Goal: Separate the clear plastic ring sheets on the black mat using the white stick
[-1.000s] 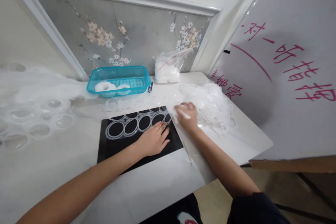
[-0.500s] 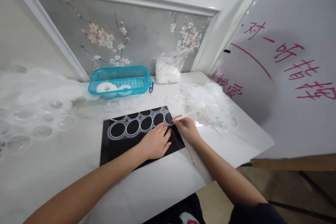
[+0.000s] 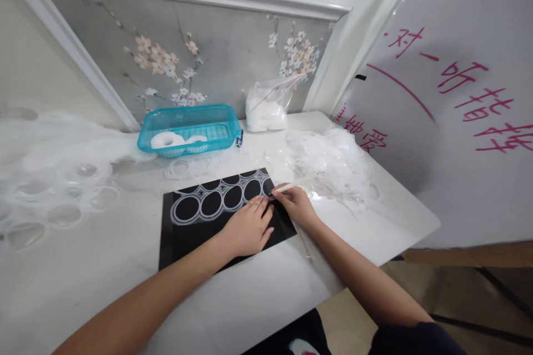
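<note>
White tool [image 3: 291, 184], tip toward left hand [image 3: 245, 227]

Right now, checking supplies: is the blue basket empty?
No, the blue basket holds white tape rolls inside it.

Under the left hand [image 3: 245, 228] lay a matt black mat [image 3: 187, 238] bearing a clear, glossy plastic ring sheet [image 3: 216, 199]; beyond the right hand [image 3: 295, 204], crinkled shiny film scraps [image 3: 333, 163].

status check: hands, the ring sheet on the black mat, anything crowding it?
Left hand flat on black mat, pinning clear ring sheet. Right hand grips thin white tool, tip at sheet's right end. Scrap plastic heap beside right hand, off mat.
</note>
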### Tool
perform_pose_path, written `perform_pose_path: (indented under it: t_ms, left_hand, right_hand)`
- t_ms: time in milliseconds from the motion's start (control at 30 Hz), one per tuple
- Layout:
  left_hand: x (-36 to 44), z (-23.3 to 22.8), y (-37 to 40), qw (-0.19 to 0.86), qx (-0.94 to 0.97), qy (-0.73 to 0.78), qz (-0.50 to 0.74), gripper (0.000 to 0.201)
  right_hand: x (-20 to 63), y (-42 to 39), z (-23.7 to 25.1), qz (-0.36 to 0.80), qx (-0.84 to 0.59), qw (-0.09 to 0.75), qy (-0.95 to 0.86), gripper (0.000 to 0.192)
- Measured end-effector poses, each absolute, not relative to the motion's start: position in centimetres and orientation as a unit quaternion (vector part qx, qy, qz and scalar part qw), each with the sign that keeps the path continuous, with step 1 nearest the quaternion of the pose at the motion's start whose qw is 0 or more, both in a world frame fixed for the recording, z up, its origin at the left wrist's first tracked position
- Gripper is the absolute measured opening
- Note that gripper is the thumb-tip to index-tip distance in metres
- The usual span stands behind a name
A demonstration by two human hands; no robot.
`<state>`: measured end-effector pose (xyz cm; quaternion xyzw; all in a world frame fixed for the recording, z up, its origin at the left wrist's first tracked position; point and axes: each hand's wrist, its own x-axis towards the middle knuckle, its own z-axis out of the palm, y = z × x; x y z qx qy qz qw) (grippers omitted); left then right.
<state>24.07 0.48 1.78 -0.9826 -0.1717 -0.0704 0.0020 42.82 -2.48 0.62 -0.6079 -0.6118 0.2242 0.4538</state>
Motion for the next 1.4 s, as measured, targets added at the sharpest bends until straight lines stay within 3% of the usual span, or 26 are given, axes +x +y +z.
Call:
perform_pose_path:
  t_ms: [233, 300, 333, 433, 600, 867, 1400]
  left_hand:
    - [24.1, 1.7, 0.4, -0.037, -0.981, -0.179, -0.072, 0.054]
    - [24.1, 1.8, 0.4, -0.044, -0.98, -0.183, -0.071, 0.053]
    - [24.0, 1.9, 0.3, -0.044, -0.98, -0.183, -0.07, 0.053]
    - [23.2, 2.5, 0.1, -0.049, -0.983, -0.165, -0.065, 0.051]
    - [20.0, 2.9, 0.1, -0.016, -0.979, -0.171, -0.113, 0.047]
    - [16.7, 0.8, 1.0, 0.026, -0.969, -0.212, -0.122, 0.05]
    - [17.0, 0.7, 1.3, -0.001, -0.976, -0.188, -0.109, 0.045]
  right_hand:
    - [42.5, -2.8, 0.8, 0.099, -0.593, 0.376, -0.705, 0.018]
    - [44.5, -1.0, 2.3, 0.03, -0.622, 0.404, -0.67, 0.015]
    - [45.8, 0.2, 3.4, -0.011, -0.658, 0.459, -0.597, 0.013]
    - [48.3, 3.2, 6.4, -0.065, -0.679, 0.522, -0.512, 0.036]
    - [42.8, 1.7, 5.3, 0.032, -0.599, 0.503, -0.622, 0.021]
    - [36.5, -1.9, 0.6, 0.177, -0.573, 0.47, -0.648, 0.017]
    - [37.0, -2.1, 0.8, 0.225, -0.588, 0.458, -0.628, 0.019]
